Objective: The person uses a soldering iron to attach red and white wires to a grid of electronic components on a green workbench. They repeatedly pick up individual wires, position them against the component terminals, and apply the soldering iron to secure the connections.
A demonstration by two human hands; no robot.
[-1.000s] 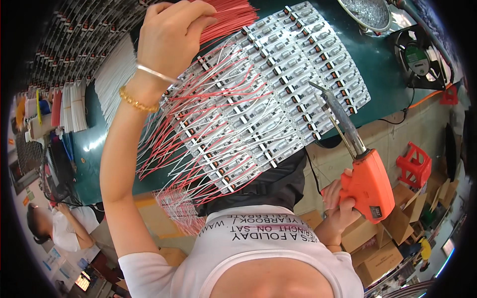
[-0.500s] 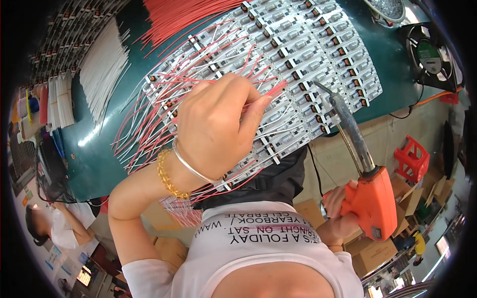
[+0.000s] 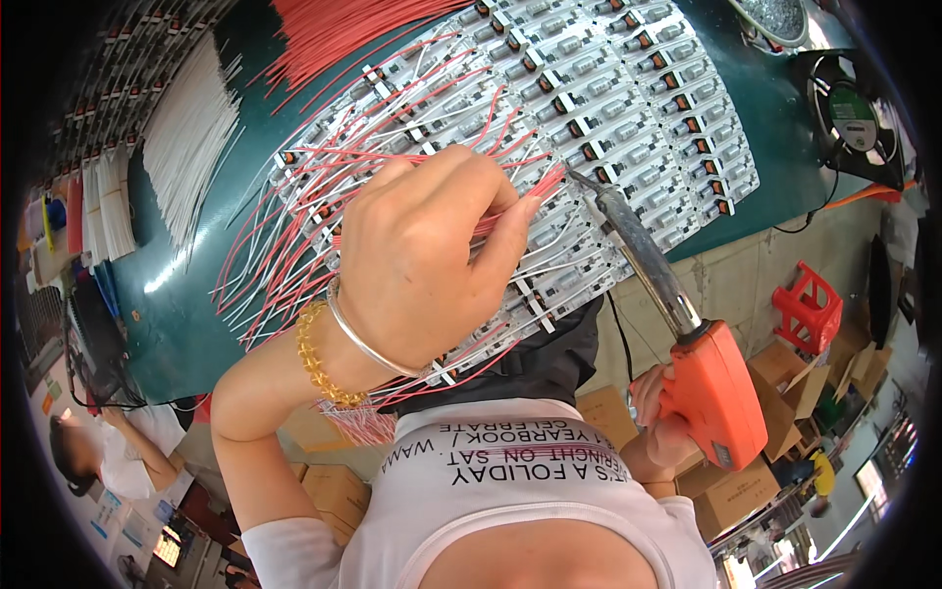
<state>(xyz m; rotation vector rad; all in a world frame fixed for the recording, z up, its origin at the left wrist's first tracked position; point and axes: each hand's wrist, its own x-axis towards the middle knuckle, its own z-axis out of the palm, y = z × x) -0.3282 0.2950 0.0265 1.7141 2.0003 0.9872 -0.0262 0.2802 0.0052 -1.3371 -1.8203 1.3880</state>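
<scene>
A bundle of red wires (image 3: 546, 184) is pinched in my left hand (image 3: 427, 250), their ends sticking out past thumb and forefinger over a panel of small circuit boards (image 3: 628, 133). My right hand (image 3: 659, 417) grips an orange soldering gun (image 3: 714, 393) by its handle, at the right of my body. The gun's long metal barrel slants up and left, and its tip is beside the wire ends; whether they touch, I cannot tell. Red and white wires (image 3: 285, 245) trail from the left part of the boards, partly hidden under my left hand and wrist.
On the green table (image 3: 167, 339) lie loose white wires (image 3: 191, 147) and a pile of red wires (image 3: 343, 39). A black fan (image 3: 849, 118) and a dish of grey material (image 3: 775, 15) stand at the right. Beyond are a red stool (image 3: 807, 306), cardboard boxes (image 3: 736, 491) and another person (image 3: 128, 442).
My right hand has swung the soldering gun leftward, taking its tip from over the boards to beside the red wire ends. My left hand keeps its pinch, nearly in place.
</scene>
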